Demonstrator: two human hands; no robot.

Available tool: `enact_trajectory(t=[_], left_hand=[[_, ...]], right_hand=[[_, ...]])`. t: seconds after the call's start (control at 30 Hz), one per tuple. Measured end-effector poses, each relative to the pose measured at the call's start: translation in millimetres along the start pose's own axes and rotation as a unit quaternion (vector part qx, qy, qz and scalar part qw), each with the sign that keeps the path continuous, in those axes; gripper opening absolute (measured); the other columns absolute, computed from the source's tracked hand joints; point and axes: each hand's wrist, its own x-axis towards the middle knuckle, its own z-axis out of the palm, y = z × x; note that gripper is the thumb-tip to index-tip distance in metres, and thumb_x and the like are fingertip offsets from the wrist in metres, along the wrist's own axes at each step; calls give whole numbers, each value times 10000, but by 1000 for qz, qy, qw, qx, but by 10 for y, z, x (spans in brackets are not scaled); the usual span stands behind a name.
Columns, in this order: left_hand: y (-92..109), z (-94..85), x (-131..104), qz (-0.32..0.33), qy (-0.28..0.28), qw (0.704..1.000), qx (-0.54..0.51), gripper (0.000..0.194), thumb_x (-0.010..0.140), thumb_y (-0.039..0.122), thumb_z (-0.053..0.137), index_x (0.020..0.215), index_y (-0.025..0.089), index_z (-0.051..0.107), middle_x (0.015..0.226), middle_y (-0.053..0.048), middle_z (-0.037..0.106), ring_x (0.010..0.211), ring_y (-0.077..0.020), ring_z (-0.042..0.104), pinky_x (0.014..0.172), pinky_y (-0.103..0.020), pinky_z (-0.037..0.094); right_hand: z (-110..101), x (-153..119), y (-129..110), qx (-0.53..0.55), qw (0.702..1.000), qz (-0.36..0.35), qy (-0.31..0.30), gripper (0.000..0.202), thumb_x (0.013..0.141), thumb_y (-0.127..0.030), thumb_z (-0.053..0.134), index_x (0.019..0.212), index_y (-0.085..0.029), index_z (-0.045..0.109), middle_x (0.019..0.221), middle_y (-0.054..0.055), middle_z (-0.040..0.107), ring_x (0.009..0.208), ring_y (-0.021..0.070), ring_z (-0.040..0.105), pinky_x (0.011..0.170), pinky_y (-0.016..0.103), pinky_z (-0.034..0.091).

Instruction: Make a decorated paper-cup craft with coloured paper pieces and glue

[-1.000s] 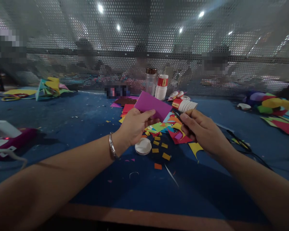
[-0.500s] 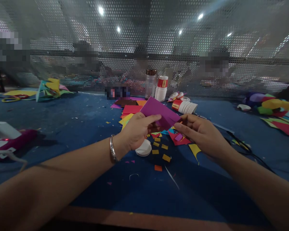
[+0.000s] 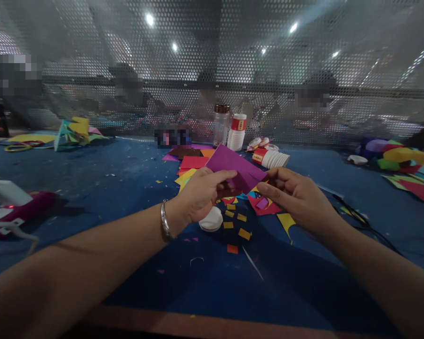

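Note:
A sheet of purple paper (image 3: 233, 165) is held up above the middle of the table, tilted toward me. My left hand (image 3: 207, 190) is closed on its left part, thumb on top and the other fingers underneath. The fingertips of my right hand (image 3: 291, 193) pinch its right corner. Beneath my left hand lies a round white disc (image 3: 211, 220), and small yellow paper pieces (image 3: 228, 225) are scattered beside it. One orange piece (image 3: 232, 248) is closer to me. Red paper (image 3: 265, 205) sits under the purple sheet, by my right fingers.
Behind the sheet stand a clear jar (image 3: 221, 126) and a stack of paper cups (image 3: 237, 133); another cup stack (image 3: 271, 158) lies on its side. A glue gun (image 3: 17, 207) is at left, a black cable (image 3: 356, 219) at right. A perforated metal screen (image 3: 183, 56) rises behind.
The purple sheet and both hands stay nearly where they were. My right fingertips and the sheet's right corner have shifted very slightly to the right.

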Motion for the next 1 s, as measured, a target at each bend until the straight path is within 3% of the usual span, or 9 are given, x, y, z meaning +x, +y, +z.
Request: enact_trajectory(t=[0.3, 0.6, 0.8, 1.0], left_hand=[[0, -12, -3, 2, -13, 1000, 19, 31, 746, 169, 723, 749, 143, 707, 700, -59, 727, 707, -182, 692, 811, -364, 566], [28, 5, -26, -7, -13, 1000, 25, 111, 766, 154, 703, 658, 135, 689, 677, -59, 720, 640, -159, 668, 790, -346, 561], [-9, -34, -16, 0, -44, 999, 19, 71, 783, 163, 697, 751, 105, 722, 706, -89, 731, 665, -179, 690, 792, -358, 550], [-11, -59, -17, 13, -63, 996, 56, 119, 774, 205, 750, 730, 102, 710, 744, -88, 727, 687, -164, 678, 770, -331, 545]], right_hand=[[-32, -6, -58, -14, 1000, 5, 10, 463, 734, -621, 735, 871, -189, 638, 709, 24, 676, 613, 148, 587, 531, 254, 439], [-29, -10, -73, 5, 1000, -1, -8, 460, 732, -622, 739, 826, -189, 613, 643, -8, 604, 542, 117, 508, 477, 242, 378], [-13, -16, -116, 2, 1000, -10, -4, 428, 750, -612, 720, 776, -203, 596, 582, -37, 525, 487, 97, 426, 439, 241, 309], [-10, -26, -92, 14, 1000, 0, 2, 443, 733, -622, 732, 776, -202, 597, 602, -34, 534, 503, 97, 425, 456, 243, 320]])
